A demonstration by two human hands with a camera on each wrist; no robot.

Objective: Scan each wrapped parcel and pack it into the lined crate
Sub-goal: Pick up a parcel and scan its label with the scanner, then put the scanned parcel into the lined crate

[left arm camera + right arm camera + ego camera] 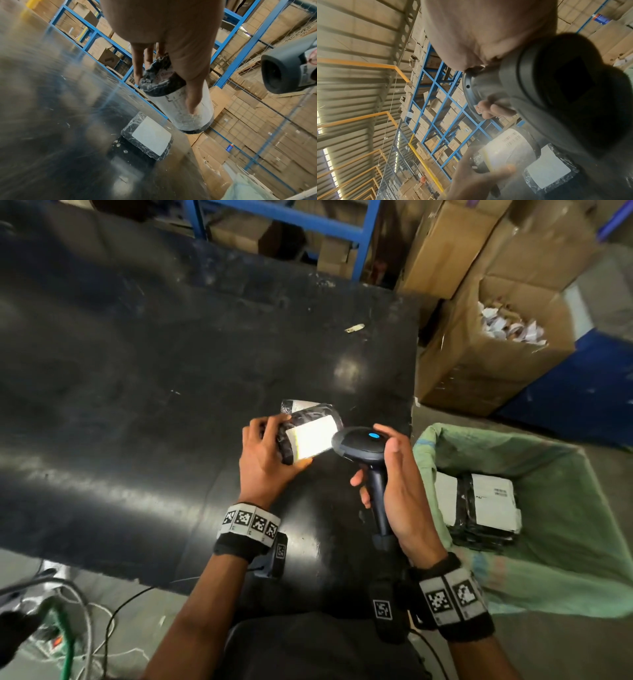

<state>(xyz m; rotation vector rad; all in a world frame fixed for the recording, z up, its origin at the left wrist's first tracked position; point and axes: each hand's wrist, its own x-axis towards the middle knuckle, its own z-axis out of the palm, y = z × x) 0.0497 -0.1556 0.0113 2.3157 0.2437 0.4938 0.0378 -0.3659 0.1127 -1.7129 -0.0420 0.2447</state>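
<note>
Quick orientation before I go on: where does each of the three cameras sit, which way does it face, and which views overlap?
Head: on the person's head, facing down at the black table; both forearms, left hand gripping the parcel, right hand holding the scanner.
Left wrist: along the left fingers toward blue racking.
Right wrist: past the palm, up at racking and roof.
Shared: all three show parcel and scanner.

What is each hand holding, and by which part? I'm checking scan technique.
The left hand grips the wrapped parcel by its near end. The right hand holds the scanner by its handle.
</note>
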